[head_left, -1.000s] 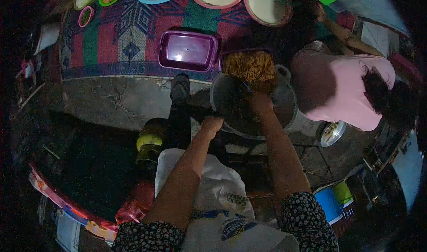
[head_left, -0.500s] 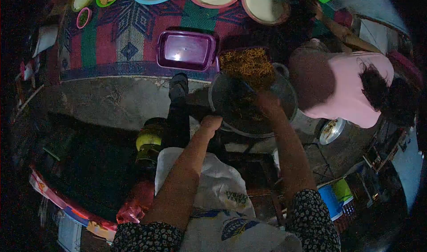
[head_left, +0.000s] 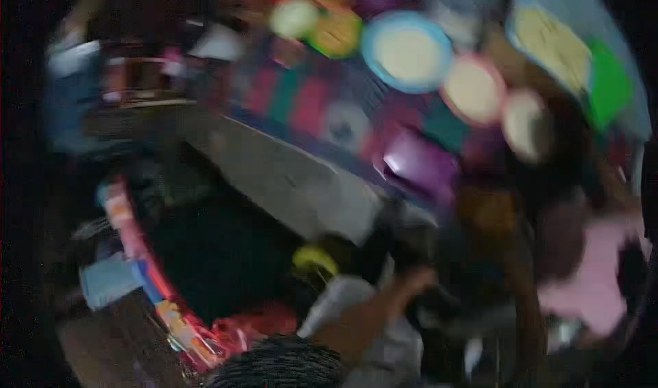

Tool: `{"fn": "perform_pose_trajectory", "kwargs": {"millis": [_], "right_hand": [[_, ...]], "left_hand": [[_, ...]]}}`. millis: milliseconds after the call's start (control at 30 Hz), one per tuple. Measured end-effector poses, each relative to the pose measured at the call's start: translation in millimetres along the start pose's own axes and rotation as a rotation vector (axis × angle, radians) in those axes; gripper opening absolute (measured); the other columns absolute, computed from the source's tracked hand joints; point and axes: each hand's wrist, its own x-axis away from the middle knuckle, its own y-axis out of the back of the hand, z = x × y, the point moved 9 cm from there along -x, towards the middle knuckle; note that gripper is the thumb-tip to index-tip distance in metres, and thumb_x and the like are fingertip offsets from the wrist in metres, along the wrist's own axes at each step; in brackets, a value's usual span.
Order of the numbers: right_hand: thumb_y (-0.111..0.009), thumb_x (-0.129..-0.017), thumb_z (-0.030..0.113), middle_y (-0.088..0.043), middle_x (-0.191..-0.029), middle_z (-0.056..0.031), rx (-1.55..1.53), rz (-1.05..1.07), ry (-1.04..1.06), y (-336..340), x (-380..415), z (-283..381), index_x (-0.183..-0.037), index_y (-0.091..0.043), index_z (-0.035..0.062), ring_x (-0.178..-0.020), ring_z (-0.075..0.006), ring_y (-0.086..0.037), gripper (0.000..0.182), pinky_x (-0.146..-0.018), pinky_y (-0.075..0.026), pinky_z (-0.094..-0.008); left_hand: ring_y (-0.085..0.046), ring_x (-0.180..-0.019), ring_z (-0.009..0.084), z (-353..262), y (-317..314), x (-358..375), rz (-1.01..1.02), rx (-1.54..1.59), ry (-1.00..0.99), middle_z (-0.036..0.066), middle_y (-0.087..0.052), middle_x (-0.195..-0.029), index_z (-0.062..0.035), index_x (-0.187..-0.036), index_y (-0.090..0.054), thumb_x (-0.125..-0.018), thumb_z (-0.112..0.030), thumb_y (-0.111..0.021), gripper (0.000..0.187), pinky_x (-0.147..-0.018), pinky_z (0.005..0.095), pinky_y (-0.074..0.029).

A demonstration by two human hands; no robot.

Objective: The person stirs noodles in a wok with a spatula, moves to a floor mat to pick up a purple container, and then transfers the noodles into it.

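Observation:
The whole view is smeared by motion. My left hand (head_left: 415, 278) sits at the near edge of a dark round pot (head_left: 460, 293); its grip is too blurred to read. My right forearm (head_left: 522, 292) reaches up over the pot toward an orange-brown heap of noodles (head_left: 488, 211), and the hand itself is lost in the blur. A purple tub (head_left: 419, 163) lies just beyond the pot on the patterned mat (head_left: 301, 97).
A person in a pink top (head_left: 598, 278) crouches at the right of the pot. A blue plate (head_left: 408, 51), a pink plate (head_left: 473, 90) and other dishes line the mat. A yellow-green object (head_left: 314, 258) sits left of the pot on the grey floor (head_left: 274, 176).
The view has swung sharply left and tilted, so everything has slid right and down and blurred. My left hand stays by the pot's edge.

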Motion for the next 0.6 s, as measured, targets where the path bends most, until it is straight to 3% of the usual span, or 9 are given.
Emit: {"fn": "perform_pose_trajectory", "kwargs": {"millis": [267,600], "right_hand": [[-0.054,-0.08,0.022,-0.058,-0.071,-0.0132,-0.178,-0.121,0.062,-17,-27,20,-0.097,-0.055,0.0035,-0.062,-0.0232,-0.056,0.025,-0.063,-0.046,-0.0378],[-0.053,-0.081,0.021,-0.058,-0.071,-0.0129,-0.212,-0.135,0.047,-32,-25,17,-0.098,-0.054,0.0031,-0.063,-0.0236,-0.056,0.025,-0.064,-0.046,-0.0372]], "left_hand": [[-0.049,-0.075,0.026,-68,75,12,-0.139,-0.019,-0.044,0.013,-0.05,-0.081,-0.0021,-0.084,-0.055,-0.077,-0.023,-0.052,0.022,-0.064,0.0396,-0.039],[-0.049,-0.081,0.0266,-69,75,12,-0.14,-0.03,-0.059,0.014,-0.05,-0.089,-0.0043,-0.092,-0.054,-0.078,-0.024,-0.051,0.024,-0.067,0.0404,-0.04]]}}
